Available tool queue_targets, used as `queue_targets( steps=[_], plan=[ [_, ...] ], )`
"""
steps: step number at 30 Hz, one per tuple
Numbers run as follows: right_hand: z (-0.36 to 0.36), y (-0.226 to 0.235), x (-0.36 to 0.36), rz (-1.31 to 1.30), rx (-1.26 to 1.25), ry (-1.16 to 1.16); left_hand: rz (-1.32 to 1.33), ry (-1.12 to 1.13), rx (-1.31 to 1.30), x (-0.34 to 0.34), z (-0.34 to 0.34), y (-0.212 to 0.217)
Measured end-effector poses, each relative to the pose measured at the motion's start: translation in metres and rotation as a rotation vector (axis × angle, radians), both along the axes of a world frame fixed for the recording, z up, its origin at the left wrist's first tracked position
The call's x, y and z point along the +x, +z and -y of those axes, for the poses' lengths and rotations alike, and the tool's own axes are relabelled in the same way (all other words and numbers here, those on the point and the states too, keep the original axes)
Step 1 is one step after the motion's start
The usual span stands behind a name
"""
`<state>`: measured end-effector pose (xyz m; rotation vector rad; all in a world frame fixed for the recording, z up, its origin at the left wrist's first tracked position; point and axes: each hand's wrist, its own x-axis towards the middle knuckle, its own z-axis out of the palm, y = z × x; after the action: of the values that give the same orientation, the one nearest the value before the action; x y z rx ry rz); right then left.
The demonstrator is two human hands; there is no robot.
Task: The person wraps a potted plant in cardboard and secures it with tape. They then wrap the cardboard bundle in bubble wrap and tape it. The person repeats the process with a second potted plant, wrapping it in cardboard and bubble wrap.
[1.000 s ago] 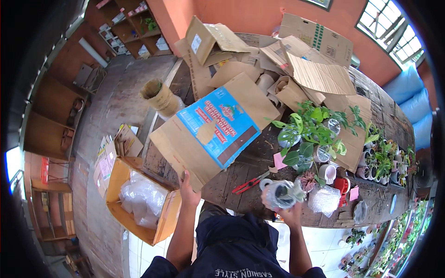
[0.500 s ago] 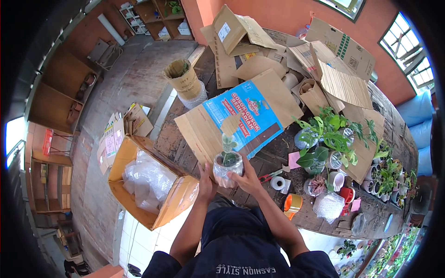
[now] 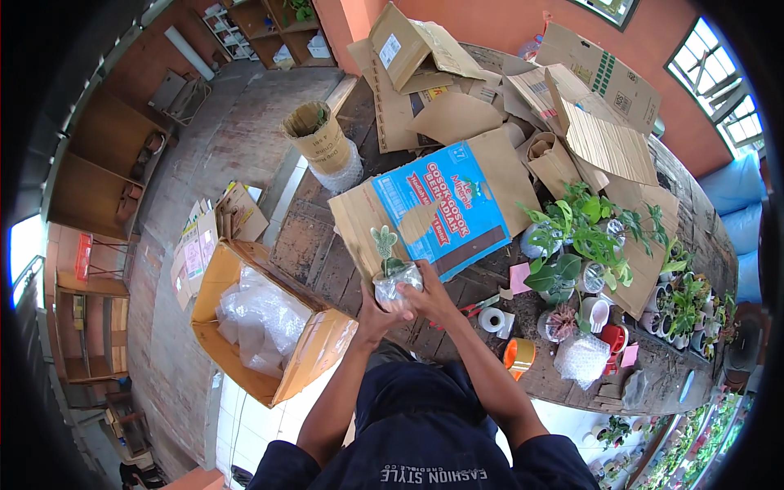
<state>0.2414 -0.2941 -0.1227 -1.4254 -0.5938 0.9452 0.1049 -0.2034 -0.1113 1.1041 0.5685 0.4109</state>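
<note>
Close in front of my body, a small potted plant (image 3: pixel 395 283) is gripped between both hands. Its pot is wrapped in clear plastic, and a pale green patterned leaf stands above it. My left hand (image 3: pixel 374 318) cups the lower left side of the pot. My right hand (image 3: pixel 429 296) closes round the right side, fingers across the wrap. The palm sides and some fingertips are hidden. Just beyond the pot lies a flattened cardboard sheet (image 3: pixel 523 175) with a blue printed panel.
Left of me stands an open carton (image 3: pixel 327 347) of bubble wrap (image 3: pixel 260 314). A cardboard-wrapped plant (image 3: pixel 320 140) stands at the table's far left. Cut cardboard (image 3: pixel 608 139) is piled at the back. Potted plants (image 3: pixel 584 237), a white roll (image 3: pixel 491 319) and orange tape (image 3: pixel 518 356) lie right.
The potted plant has tilted and turned in my hands, and its leaf has shifted left. My left hand has moved lower and right around the pot. The cardboard sheet sits slightly farther right.
</note>
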Motion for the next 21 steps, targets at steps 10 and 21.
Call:
queue_targets(
  steps=[10,21],
  plan=[
    [0.010,-0.039,0.001,0.518,-0.247,-0.608,0.092,0.060,-0.007,0.010,0.007,0.011],
    [0.047,-0.045,0.047,-0.938,0.201,-0.601,0.135,-0.101,-0.108,-0.018,0.014,0.055]
  ],
)
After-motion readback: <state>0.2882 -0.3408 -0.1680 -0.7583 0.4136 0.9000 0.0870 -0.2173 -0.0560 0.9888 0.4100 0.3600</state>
